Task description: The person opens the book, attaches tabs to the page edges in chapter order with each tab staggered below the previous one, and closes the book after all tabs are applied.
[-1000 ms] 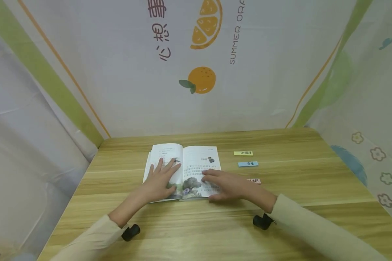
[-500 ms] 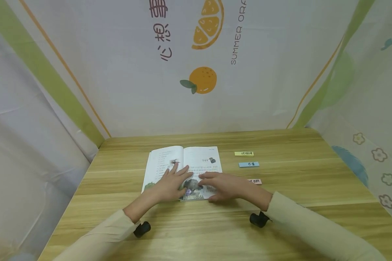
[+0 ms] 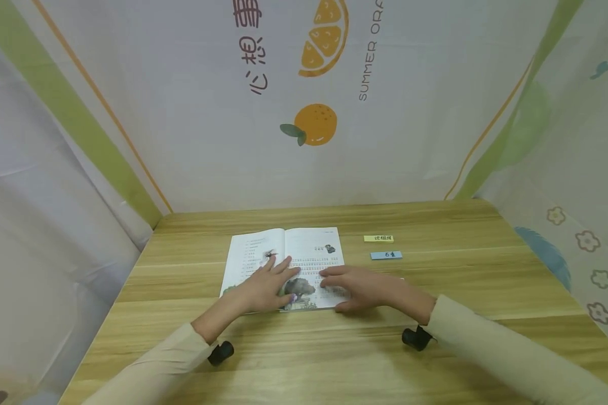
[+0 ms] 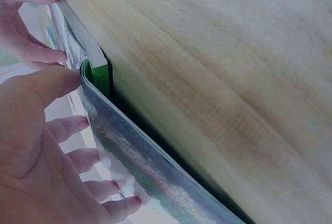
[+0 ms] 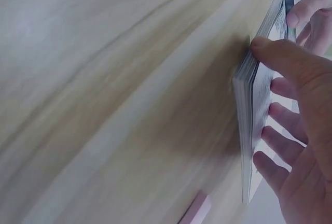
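Before a white backdrop [image 3: 208, 163] printed with oranges [image 3: 316, 125], a wood-grain desk [image 3: 304, 363] carries an open book [image 3: 309, 256] near its middle. The left hand [image 3: 264, 288], fingers spread and gripping nothing, has crossed from the left page [image 3: 239, 261] to the centre fold [image 3: 284, 241] within the past second; the right hand [image 3: 363, 288], fingers loosely bent and gripping nothing, has edged outward on the right page [image 3: 311, 239]. The shift suggests the spread is being smoothed, though the fold, raised in the left wrist view, looks unfinished. Counted left to right: one left hand, one book, one right hand, three strips: yellow [image 3: 378, 238], blue [image 3: 386, 255], and pink [image 5: 197, 209], clearest from the right wrist.
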